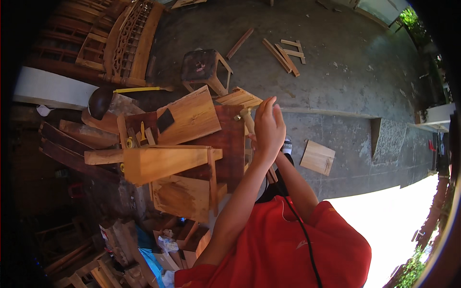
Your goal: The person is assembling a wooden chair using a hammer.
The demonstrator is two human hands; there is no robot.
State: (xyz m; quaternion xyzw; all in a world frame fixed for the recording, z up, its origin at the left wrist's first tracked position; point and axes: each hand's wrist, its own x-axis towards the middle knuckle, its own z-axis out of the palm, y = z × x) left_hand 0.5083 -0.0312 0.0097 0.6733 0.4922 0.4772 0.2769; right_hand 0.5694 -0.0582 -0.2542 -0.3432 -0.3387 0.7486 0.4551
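Observation:
My left hand [270, 126] is raised over the bench edge, its fingers stretched out and seemingly open. Just behind it, mostly covered by the left wrist, fingertips of my right hand [252, 138] are curled against a tan wooden piece [248, 120] with a small knob at its end. Its exact kind is unclear. To the left stands a dark reddish bench [231, 139]. A broad wooden board [194, 117] with a dark square patch [165, 121] lies on it. Nearer, a long orange-brown wooden part [161, 161] is joined to an upright strip [212, 182].
A worn stool [199, 65] stands beyond the bench. Loose wood strips [283, 57] and a pale board [318, 157] lie on the concrete floor. A yellow-handled brush [142, 130] sits among scraps. Carved furniture [129, 43] fills the far left; a cable runs down my shirt.

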